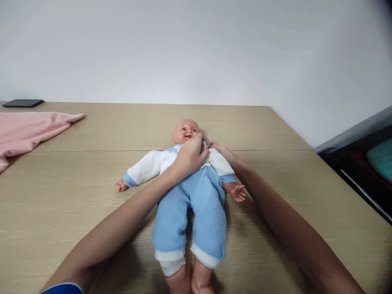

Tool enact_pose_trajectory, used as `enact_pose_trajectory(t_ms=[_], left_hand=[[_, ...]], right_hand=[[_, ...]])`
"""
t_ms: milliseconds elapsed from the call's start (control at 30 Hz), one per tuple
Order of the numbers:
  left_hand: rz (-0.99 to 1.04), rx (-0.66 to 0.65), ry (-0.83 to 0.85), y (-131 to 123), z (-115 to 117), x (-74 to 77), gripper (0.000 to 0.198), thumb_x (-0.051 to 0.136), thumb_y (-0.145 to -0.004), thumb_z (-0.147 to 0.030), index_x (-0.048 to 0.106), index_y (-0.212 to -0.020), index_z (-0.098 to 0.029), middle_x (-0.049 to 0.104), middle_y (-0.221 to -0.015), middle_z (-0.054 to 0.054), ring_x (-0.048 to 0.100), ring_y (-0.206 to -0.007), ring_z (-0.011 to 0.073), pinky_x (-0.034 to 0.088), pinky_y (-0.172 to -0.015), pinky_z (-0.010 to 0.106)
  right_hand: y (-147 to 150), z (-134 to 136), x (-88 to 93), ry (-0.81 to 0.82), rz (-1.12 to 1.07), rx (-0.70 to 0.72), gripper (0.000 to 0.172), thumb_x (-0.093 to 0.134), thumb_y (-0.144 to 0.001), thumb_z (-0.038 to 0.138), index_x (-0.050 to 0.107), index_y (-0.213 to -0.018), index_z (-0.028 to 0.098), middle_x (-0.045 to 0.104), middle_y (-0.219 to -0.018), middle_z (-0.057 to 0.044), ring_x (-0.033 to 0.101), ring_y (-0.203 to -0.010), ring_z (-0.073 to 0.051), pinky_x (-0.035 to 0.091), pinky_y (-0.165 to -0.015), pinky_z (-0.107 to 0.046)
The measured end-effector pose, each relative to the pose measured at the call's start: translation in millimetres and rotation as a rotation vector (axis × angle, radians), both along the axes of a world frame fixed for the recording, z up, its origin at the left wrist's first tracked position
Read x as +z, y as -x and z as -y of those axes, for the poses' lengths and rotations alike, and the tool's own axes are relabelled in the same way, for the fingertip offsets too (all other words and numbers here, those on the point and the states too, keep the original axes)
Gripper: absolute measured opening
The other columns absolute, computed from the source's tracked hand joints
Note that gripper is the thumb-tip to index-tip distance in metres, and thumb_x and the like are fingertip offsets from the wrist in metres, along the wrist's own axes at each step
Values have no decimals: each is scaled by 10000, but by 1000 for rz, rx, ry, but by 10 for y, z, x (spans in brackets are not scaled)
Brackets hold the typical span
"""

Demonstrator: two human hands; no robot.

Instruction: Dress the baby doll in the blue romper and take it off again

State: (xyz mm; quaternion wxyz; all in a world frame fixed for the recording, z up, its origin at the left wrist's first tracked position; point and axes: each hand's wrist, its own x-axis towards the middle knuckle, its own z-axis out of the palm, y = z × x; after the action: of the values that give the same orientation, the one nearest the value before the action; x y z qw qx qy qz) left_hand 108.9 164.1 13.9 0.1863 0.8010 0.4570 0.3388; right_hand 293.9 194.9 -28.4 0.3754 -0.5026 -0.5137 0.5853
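A baby doll point(183, 131) lies on its back on the table, its head toward the wall and its feet toward me. It wears a white top point(146, 166) with blue cuffs and blue fleece trousers point(171, 224) with white hems. My left hand point(192, 153) rests across the doll's upper chest, its fingers curled at the collar near the shoulder. Beside that same shoulder is my right hand point(221, 150), reaching in behind the doll's sleeve. The fingertips of both hands come close together at the collar, and what they pinch is mostly hidden.
A pink cloth point(27, 128) lies at the table's left side, with a flat black object point(23, 103) behind it. The wooden table point(275, 134) meets a white wall at the back. Off its right edge stands something dark holding a teal item point(381, 159).
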Motion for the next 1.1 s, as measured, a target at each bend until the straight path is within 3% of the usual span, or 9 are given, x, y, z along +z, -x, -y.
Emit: enact_pose_trajectory(t_ms=[100, 200, 367, 533, 667, 733, 833, 967, 1100], left_hand=[[-23, 39, -22, 15, -5, -8, 163, 579, -988, -78, 596, -1088, -205, 776, -1164, 138, 737, -1096, 296, 547, -937, 405], [-57, 73, -39, 23, 9, -4, 195, 548, -964, -48, 585, -1062, -212, 755, -1191, 146, 722, -1093, 298, 553, -934, 416], [-118, 94, -48, 35, 17, 8, 198, 540, -951, -28, 578, -1040, -201, 743, -1206, 171, 709, -1099, 315, 553, -932, 436], [-102, 61, -32, 26, -3, -7, 165, 580, -986, -65, 586, -1091, -193, 757, -1155, 153, 723, -1082, 312, 551, -929, 431], [-80, 11, -37, 69, 90, 27, 162, 631, -1076, -252, 597, -1213, -172, 754, -1174, 151, 712, -1109, 326, 558, -980, 462], [-101, 18, -124, 165, 221, 60, 226, 632, -1096, -319, 619, -1260, -165, 724, -1277, 171, 654, -1249, 359, 514, -1109, 520], [-64, 71, -247, 420, 526, 57, 256, 619, -1112, -334, 637, -1324, -193, 666, -1423, 159, 564, -1390, 355, 421, -1226, 543], [131, 278, -231, 830, 979, -152, 158, 595, -1116, -310, 622, -1245, -224, 682, -1283, 114, 613, -1225, 300, 468, -1108, 485], [347, 330, 168, 1096, 1231, -422, 261, 565, -1126, -453, 587, -1243, -220, 662, -1197, 89, 637, -1103, 268, 501, -1027, 440]], right_hand=[[-145, 201, 139, -27, 78, 41, 494, 859, -784, 349, 688, -1238, 249, 808, -1043, -17, 740, -953, -246, 595, -848, -345], [-450, 426, 352, -264, 418, 337, 858, 910, -741, 220, 604, -1539, 288, 791, -1339, -57, 747, -1109, -283, 581, -944, -377], [-838, 555, 533, -623, 1122, 407, 706, 724, -810, 32, 692, -1491, 214, 829, -1193, -125, 735, -929, -273, 447, -738, -334], [-880, 486, 362, -687, 1108, 415, 535, 746, -875, 105, 711, -1402, 185, 816, -1280, -143, 739, -1042, -302, 497, -834, -359], [-832, 612, 290, -802, 1173, 271, 574, 783, -928, 257, 656, -1483, 182, 739, -1363, -188, 679, -1215, -404, 520, -1029, -513], [-734, 794, 285, -929, 1130, 132, 568, 738, -992, 297, 609, -1533, 185, 655, -1504, -211, 608, -1366, -433, 473, -1152, -586], [-523, 1109, 236, -998, 890, 10, 309, 629, -1089, 307, 687, -1384, 237, 688, -1452, -161, 620, -1386, -371, 457, -1204, -558], [-338, 1295, 47, -653, 413, 95, 205, 622, -1106, 446, 702, -1061, 263, 731, -1093, -71, 692, -1054, -272, 553, -985, -427], [-300, 1194, -141, -261, -13, 75, 406, 727, -991, 663, 624, -942, 274, 603, -888, -7, 584, -856, -220, 538, -822, -354]])
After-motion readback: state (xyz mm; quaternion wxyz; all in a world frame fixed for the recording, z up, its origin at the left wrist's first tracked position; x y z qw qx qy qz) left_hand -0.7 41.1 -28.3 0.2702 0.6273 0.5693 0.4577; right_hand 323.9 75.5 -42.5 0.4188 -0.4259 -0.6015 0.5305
